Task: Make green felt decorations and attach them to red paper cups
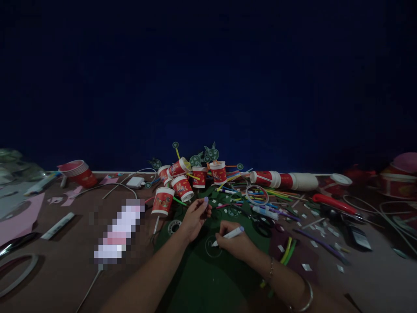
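My right hand (233, 241) grips a white marker (233, 233) with a pale violet end. Its tip meets the dark green paper (208, 282) inside a thin drawn circle (208, 255), where a small curved line shows. Pinched upright between the fingertips of my left hand (195, 217) is a small pale violet marker cap (206, 199). That hand is held above the paper, left of the circle. A roll of tape (174, 227) lies by my left forearm.
Red paper cups (163, 202) with drawn paper figures (213, 153) stand and lie behind my hands. To the right are pipe cleaners (288, 252), scraps, a red-handled tool (339, 204) and stacked cups (286, 180). A blurred-out phone-like slab (120, 232) and glue stick (58, 226) lie left.
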The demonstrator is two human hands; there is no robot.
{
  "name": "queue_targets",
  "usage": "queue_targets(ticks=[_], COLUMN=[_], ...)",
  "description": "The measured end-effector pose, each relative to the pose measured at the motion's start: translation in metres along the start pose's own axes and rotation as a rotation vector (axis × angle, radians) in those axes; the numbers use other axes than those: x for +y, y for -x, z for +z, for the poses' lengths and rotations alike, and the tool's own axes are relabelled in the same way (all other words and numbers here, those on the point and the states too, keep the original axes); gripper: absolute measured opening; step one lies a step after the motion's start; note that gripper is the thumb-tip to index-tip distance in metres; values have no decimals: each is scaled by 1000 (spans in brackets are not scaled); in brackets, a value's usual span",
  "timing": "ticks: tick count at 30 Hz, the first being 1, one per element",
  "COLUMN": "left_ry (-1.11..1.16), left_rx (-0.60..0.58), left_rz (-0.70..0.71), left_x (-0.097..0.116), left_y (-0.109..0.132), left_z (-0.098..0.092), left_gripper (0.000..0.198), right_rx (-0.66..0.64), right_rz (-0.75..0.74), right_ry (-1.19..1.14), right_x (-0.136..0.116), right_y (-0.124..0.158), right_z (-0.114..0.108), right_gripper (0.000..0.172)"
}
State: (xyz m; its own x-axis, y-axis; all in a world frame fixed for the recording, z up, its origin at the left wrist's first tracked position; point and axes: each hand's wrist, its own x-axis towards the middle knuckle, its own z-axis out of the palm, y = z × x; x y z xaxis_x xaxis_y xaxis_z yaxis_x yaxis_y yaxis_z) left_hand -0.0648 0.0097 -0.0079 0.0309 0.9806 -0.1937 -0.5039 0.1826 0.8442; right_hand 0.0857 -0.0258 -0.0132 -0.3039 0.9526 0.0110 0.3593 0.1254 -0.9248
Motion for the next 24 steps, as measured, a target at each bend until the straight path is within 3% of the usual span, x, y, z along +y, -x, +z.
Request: queue_targets(ticks=[24], left_ry=[-11], left_rx=[-9], left_rz=[1], left_x=[-2], left_y=[-2], left_z=[-1], left_gripper=[26], right_rx=[-20], right_rz=[-10], right_ry=[-16], right_x=[5], right_y=[-1], right_z=[1], right_gripper=[18])
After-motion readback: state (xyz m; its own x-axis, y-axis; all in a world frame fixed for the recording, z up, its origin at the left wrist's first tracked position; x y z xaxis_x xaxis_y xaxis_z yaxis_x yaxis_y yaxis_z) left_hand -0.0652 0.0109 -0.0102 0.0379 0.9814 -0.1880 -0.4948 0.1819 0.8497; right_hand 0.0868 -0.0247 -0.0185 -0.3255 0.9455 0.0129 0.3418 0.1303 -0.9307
